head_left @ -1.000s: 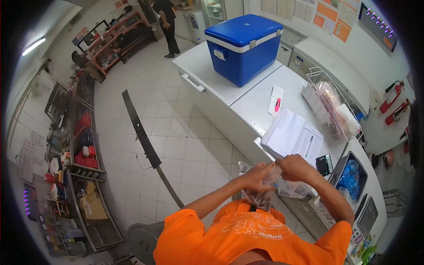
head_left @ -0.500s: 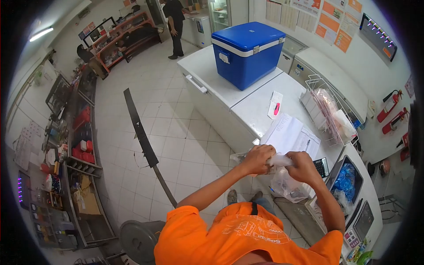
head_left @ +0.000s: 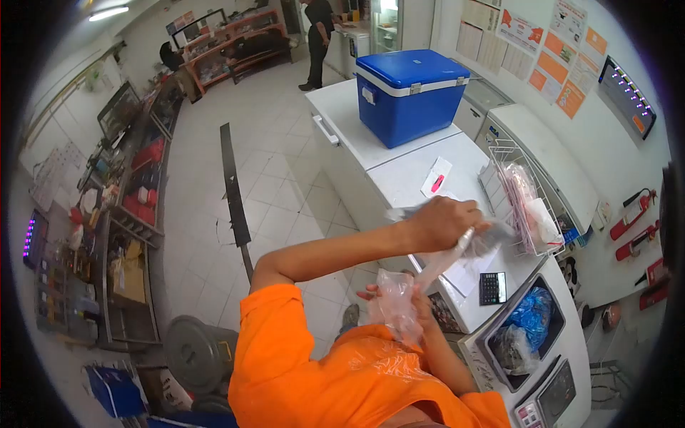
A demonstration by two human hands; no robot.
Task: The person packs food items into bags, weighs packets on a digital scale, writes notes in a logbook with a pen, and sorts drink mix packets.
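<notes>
My left hand (head_left: 448, 222) is closed on the twisted end of a clear plastic bag, above the front of the white chest freezer (head_left: 342, 153). Blurred plastic trails to the right of that fist. Lower down, close to my orange shirt, my right hand (head_left: 422, 308) holds the cloudy body of the clear plastic bag (head_left: 394, 303), its fingertips showing past the bag's left side. A stretched strip of plastic runs between both hands. What the bag contains cannot be made out. Partly hidden papers (head_left: 467, 274) lie beneath the left hand, beside a black calculator (head_left: 492, 288).
A blue cooler box (head_left: 410, 100) stands on the freezer, with a pink marker (head_left: 437, 182) nearer me. To the right are a white wire basket (head_left: 510, 182), a bin of blue plastic bags (head_left: 531, 314) and a scale (head_left: 556, 396). A person (head_left: 318, 43) stands at the back.
My hands were side by side on the bag over the freezer edge. The left has moved up and across to the right, while the right has dropped toward my body with the bag.
</notes>
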